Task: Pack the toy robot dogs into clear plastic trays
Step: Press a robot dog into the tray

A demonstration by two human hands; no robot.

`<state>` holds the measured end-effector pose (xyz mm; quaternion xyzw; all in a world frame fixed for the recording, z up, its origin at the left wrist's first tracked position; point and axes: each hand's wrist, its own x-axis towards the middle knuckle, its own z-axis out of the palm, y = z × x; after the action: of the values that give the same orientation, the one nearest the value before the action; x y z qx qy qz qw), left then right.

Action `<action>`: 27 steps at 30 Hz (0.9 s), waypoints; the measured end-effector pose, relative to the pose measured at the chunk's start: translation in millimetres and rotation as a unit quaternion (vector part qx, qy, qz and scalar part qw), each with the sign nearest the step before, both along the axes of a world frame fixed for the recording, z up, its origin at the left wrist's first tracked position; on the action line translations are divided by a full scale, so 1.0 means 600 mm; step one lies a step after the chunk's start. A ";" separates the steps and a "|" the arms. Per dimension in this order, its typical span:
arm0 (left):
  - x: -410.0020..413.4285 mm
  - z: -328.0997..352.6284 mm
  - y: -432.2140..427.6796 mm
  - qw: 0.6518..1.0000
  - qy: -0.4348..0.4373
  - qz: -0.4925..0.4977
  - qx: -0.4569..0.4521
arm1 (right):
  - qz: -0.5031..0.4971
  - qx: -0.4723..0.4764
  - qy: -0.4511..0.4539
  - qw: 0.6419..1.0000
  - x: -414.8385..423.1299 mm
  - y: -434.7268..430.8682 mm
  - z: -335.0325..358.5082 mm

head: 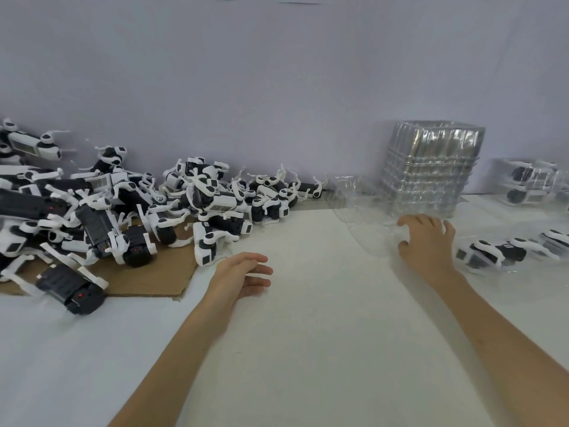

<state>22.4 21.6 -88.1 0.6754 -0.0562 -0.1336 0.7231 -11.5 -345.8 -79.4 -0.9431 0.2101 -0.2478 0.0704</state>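
A heap of black and white toy robot dogs (129, 204) covers the left of the table, partly on a cardboard sheet (154, 278). My left hand (246, 274) hovers open over the white table, just right of the nearest dog (207, 243). My right hand (426, 241) grips the near edge of a clear plastic tray (363, 208) that lies in front of a tall stack of clear trays (431, 167). A packed tray with a dog inside (489, 252) lies just right of my right hand.
More packed trays (532, 183) stand at the far right by the wall. The pale wall (277, 87) closes off the back of the table. The white table surface (308, 349) stretches toward me between my arms.
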 end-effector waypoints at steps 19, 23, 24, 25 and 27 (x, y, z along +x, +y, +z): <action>0.018 0.004 0.004 0.981 0.109 0.099 -0.123 | 0.424 -0.053 -0.039 0.903 -0.068 0.286 0.005; 0.019 -0.005 0.003 0.987 0.014 0.154 -0.040 | 0.420 -0.045 -0.103 0.901 -0.073 0.297 0.008; 0.019 -0.009 0.003 0.983 -0.035 0.179 0.001 | 0.414 -0.039 -0.119 0.902 -0.074 0.297 0.009; 0.019 -0.014 0.004 0.974 -0.085 0.205 0.040 | 0.408 -0.033 -0.132 0.903 -0.074 0.297 0.011; 0.018 -0.018 0.006 0.946 -0.166 0.262 0.095 | 0.398 -0.022 -0.148 0.905 -0.075 0.294 0.016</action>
<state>33.1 25.5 -98.9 0.7446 0.0167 0.1703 0.6452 -56.7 -169.7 -69.9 -0.9024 -0.2007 -0.3402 0.1725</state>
